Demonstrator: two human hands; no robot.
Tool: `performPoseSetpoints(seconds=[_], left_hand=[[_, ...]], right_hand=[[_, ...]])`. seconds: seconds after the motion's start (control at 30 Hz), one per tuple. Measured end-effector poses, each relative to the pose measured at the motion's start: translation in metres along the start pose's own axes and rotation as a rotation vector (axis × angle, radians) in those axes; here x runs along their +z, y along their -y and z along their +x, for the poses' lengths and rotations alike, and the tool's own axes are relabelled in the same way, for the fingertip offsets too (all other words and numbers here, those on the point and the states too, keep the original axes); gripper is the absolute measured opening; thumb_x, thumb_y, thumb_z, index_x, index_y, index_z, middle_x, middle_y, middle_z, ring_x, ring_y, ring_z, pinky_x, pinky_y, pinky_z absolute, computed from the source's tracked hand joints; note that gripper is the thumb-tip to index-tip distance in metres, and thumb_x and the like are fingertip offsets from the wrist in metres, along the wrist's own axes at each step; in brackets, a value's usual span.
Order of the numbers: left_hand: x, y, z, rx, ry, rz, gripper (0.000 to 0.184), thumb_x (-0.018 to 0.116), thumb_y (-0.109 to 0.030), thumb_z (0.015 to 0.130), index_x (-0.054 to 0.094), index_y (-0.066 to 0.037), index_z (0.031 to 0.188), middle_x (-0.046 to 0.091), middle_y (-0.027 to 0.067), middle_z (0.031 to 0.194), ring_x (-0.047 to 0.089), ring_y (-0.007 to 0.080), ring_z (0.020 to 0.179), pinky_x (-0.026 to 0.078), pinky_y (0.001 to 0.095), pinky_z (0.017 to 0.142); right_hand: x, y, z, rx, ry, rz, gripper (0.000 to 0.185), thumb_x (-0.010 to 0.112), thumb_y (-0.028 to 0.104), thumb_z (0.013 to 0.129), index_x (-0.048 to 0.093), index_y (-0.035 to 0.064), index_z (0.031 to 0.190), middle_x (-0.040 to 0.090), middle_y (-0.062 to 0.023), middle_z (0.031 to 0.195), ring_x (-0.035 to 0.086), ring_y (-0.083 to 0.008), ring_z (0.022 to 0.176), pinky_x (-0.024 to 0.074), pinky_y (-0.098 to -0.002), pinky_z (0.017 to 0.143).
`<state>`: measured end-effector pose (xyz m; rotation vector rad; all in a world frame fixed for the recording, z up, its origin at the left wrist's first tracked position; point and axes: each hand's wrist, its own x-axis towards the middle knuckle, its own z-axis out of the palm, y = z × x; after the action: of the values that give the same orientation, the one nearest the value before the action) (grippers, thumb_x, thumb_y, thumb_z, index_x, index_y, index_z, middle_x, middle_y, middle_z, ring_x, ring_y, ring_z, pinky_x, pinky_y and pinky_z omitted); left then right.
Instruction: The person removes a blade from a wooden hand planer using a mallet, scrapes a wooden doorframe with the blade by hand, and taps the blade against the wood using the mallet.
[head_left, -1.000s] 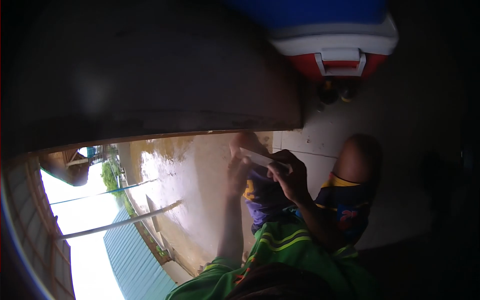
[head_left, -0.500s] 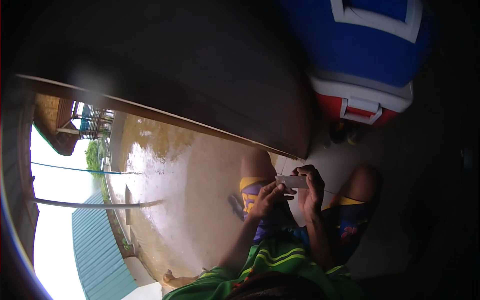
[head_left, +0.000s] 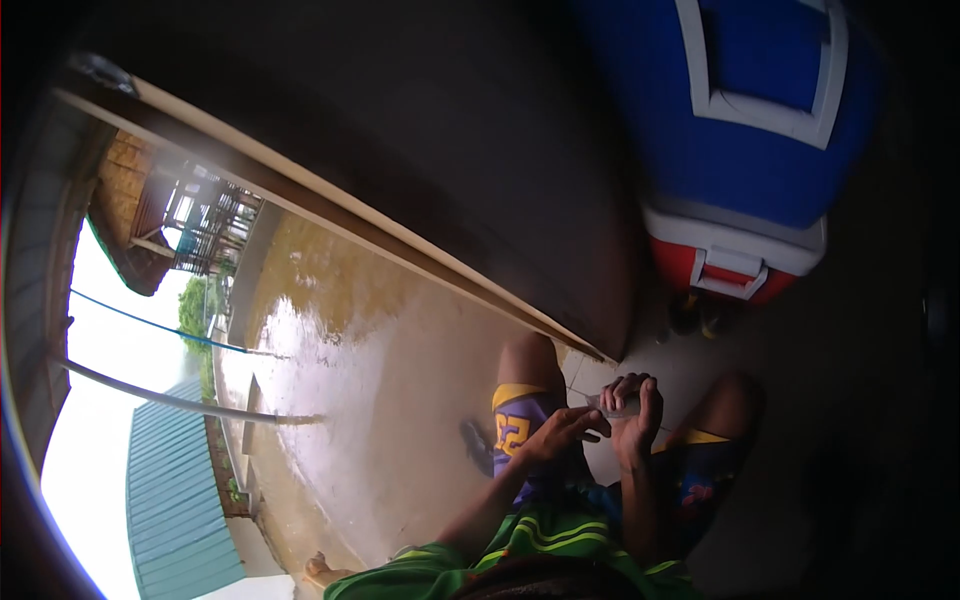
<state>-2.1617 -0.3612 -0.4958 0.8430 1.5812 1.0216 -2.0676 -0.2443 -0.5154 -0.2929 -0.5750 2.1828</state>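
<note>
A small, flat, greyish translucent piece [head_left: 624,405] is between my hands, above the gap between my knees. My right hand [head_left: 634,420] is closed around it, fingers curled over its far side and thumb along the near side. My left hand [head_left: 565,432] reaches in from the left, its fingertips bent together at the piece's left end. Fingers cover much of the piece, and its exact kind cannot be made out.
A dark panel with a light wooden edge [head_left: 400,262] slants across in front of me. Beyond my knees stand a blue cooler [head_left: 745,160] and a red-and-white cooler [head_left: 735,265], dark objects [head_left: 690,315] below them. Wet ground [head_left: 370,400] lies left.
The piece has tilted and is now more covered by my right hand's fingers. My left fingers have shifted to its end. The whole view has tilted, and the coolers appear lower.
</note>
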Motion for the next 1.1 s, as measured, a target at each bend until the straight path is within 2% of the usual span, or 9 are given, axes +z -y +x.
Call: performPoseSetpoints(seconds=[0.17,0.37,0.47,0.53,0.63,0.7,0.8,0.97,1.1], left_hand=[[0.001,0.027,0.003,-0.065,0.09,-0.264,0.05,0.038,-0.04,0.103,0.061,0.005,0.107,0.066,0.014,0.105,0.063,0.0228,0.102,0.051,0.0357,0.09],[-0.008,0.022,-0.002,-0.033,0.166,-0.272,0.044,0.037,-0.036,0.104,0.059,0.001,0.117,0.066,0.0128,0.107,0.062,0.0231,0.106,0.05,0.035,0.089],[-0.075,0.043,-0.018,0.299,-0.292,0.401,0.027,0.045,-0.02,0.101,0.062,-0.001,0.111,0.067,0.0092,0.102,0.062,0.0195,0.099,0.048,0.0327,0.088],[-0.109,0.003,-0.019,0.359,-0.605,0.329,0.019,0.056,-0.015,0.097,0.06,-0.001,0.109,0.065,0.0095,0.105,0.064,0.0208,0.097,0.051,0.0321,0.081],[-0.086,-0.139,-0.031,0.436,-1.242,0.109,0.054,0.068,-0.032,0.089,0.048,-0.004,0.131,0.05,0.0153,0.133,0.052,0.0225,0.116,0.043,0.039,0.099],[-0.093,-0.162,-0.018,0.664,-1.198,0.309,0.087,0.077,-0.029,0.081,0.026,-0.001,0.145,0.037,0.0188,0.142,0.039,0.0334,0.131,0.033,0.0407,0.109],[-0.101,-0.163,0.026,0.836,-1.0,0.231,0.125,0.08,-0.047,0.072,-0.006,-0.001,0.149,0.018,0.0222,0.15,0.022,0.0331,0.141,0.021,0.0422,0.115],[-0.109,-0.156,0.028,0.882,-1.058,0.373,0.121,0.079,-0.05,0.073,0.001,0.001,0.149,0.021,0.0242,0.149,0.024,0.0344,0.14,0.023,0.0433,0.114],[-0.112,-0.158,0.011,0.807,-0.943,0.135,0.117,0.08,-0.052,0.07,0.01,0.003,0.147,0.028,0.0271,0.145,0.031,0.0362,0.137,0.027,0.0438,0.113]], right_hand=[[0.001,0.006,0.002,0.083,0.099,-0.233,0.038,0.042,0.033,0.101,0.05,0.0013,0.082,0.05,-0.0085,0.073,0.054,-0.0184,0.074,0.0428,-0.0322,0.069],[0.011,0.029,0.026,0.178,0.305,-0.527,0.045,0.039,0.034,0.102,0.05,0.0035,0.071,0.049,-0.004,0.064,0.047,-0.012,0.06,0.0361,-0.0268,0.057],[0.06,0.073,0.066,-0.018,0.486,-0.611,0.041,0.037,0.027,0.101,0.048,0.005,0.068,0.047,-0.0012,0.063,0.041,-0.01,0.057,0.0331,-0.0257,0.056],[0.116,0.104,0.082,-0.176,0.66,-0.51,0.046,0.038,0.032,0.103,0.04,0.0078,0.065,0.036,-0.0017,0.06,0.033,-0.014,0.054,0.033,-0.0299,0.057],[0.195,0.146,0.087,-0.325,0.908,-0.542,0.042,0.039,0.028,0.103,0.04,0.0068,0.066,0.037,-0.0014,0.061,0.033,-0.0149,0.055,0.0333,-0.0308,0.058],[0.245,0.16,0.08,-0.396,0.975,-0.568,0.04,0.039,0.022,0.103,0.041,0.0058,0.067,0.036,-0.0011,0.061,0.033,-0.0146,0.056,0.0333,-0.0309,0.057],[0.285,0.163,0.079,-0.394,1.071,-0.631,0.037,0.041,0.017,0.102,0.043,0.0042,0.068,0.036,-0.0001,0.06,0.033,-0.0127,0.055,0.0326,-0.0297,0.055],[0.31,0.139,0.083,-0.465,1.177,-0.674,0.033,0.045,0.014,0.102,0.048,0.0014,0.071,0.037,0.0012,0.058,0.035,-0.0097,0.054,0.0315,-0.0272,0.053],[0.311,0.135,0.083,-0.519,1.208,-0.867,0.031,0.044,0.014,0.102,0.05,-0.0002,0.075,0.038,0.0008,0.059,0.035,-0.0087,0.054,0.0309,-0.0261,0.053]])
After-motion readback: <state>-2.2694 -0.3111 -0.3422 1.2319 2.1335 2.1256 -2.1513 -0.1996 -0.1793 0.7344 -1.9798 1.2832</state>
